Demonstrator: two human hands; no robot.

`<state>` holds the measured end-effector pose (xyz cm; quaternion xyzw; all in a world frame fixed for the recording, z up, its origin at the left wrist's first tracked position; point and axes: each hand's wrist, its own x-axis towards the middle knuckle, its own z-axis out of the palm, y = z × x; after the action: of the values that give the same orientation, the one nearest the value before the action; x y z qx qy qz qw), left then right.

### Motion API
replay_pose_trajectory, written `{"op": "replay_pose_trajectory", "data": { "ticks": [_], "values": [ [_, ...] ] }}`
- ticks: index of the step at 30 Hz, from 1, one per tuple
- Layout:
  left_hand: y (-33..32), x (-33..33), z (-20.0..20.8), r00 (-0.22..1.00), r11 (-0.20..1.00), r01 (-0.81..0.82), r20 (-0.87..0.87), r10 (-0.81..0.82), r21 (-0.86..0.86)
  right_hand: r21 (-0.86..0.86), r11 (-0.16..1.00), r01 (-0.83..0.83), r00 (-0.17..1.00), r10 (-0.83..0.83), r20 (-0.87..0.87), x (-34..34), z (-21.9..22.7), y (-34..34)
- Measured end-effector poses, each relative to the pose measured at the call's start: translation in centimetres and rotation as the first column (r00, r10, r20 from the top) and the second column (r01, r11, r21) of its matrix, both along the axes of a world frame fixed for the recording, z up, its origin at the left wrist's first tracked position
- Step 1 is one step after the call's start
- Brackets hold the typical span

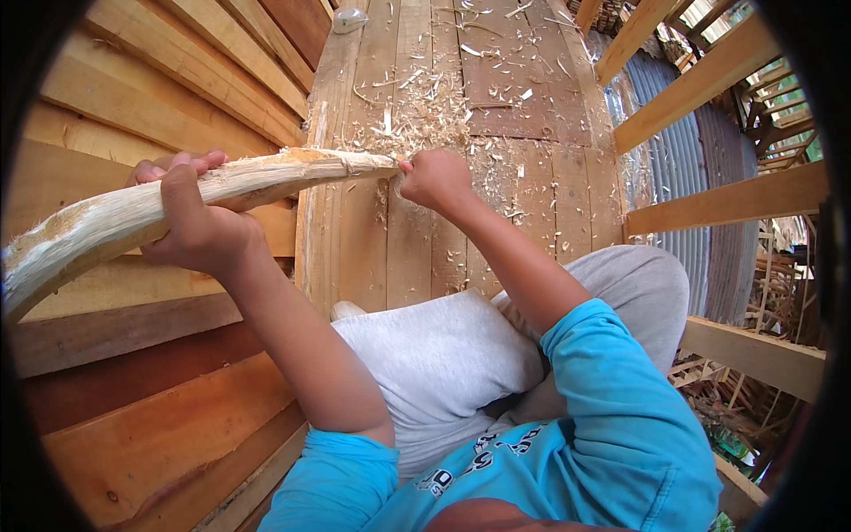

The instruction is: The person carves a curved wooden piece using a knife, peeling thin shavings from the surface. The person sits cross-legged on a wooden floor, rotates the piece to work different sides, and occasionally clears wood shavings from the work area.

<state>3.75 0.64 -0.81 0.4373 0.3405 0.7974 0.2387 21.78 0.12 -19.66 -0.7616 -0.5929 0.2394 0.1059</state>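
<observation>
A long, curved piece of pale, barkless wood (266,175) reaches from the left edge to the middle of the view, with rough, whittled faces. My left hand (199,217) is wrapped around it from below, the thumb over the near side and the fingertips showing beyond. At the wood's narrow right end, my right hand (436,180) is closed in a fist, its thumb side touching or very near the tip. What that fist grips is hidden by the fingers. Underneath, wood shavings (425,111) lie scattered over the plank floor (355,257).
Wooden boards (168,75) form a wall close on my left. At the right stands a railing of wooden bars (727,206), with corrugated metal sheets (678,133) beyond it. A small clear plastic item (349,19) lies at the far end. My folded legs (443,346) rest on the floor.
</observation>
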Motion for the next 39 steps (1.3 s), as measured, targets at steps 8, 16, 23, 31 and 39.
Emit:
{"op": "replay_pose_trajectory", "data": {
  "ticks": [8, 16, 23, 31, 39],
  "values": [
    [0.2, -0.2, -0.3, 1.000, 1.000, 0.022, -0.014, -0.022, 0.022, 0.053, 0.995, 0.086, 0.987, -0.078, -0.140, 3.2, -3.3, 1.1],
    [0.3, -0.5, -0.3, 0.994, 0.994, 0.105, -0.003, -0.105, 0.039, -0.096, 0.970, 0.221, 0.883, -0.241, -0.402, 1.7, -4.7, 1.8],
    [0.3, -0.5, -0.3, 0.985, 0.984, 0.162, 0.041, -0.165, 0.070, -0.348, 0.930, 0.119, 0.616, -0.344, -0.709, 2.2, -4.9, 2.0],
    [0.5, -0.7, -0.4, 0.985, 0.983, 0.168, 0.019, -0.169, 0.071, -0.139, 0.989, 0.041, 0.920, -0.092, -0.380, 1.8, -2.9, 2.3],
    [0.6, -0.8, -0.5, 0.975, 0.973, 0.219, 0.033, -0.222, 0.074, -0.207, 0.978, 0.018, 0.887, -0.111, -0.448, 1.7, -2.7, 2.4]
  ]
}}
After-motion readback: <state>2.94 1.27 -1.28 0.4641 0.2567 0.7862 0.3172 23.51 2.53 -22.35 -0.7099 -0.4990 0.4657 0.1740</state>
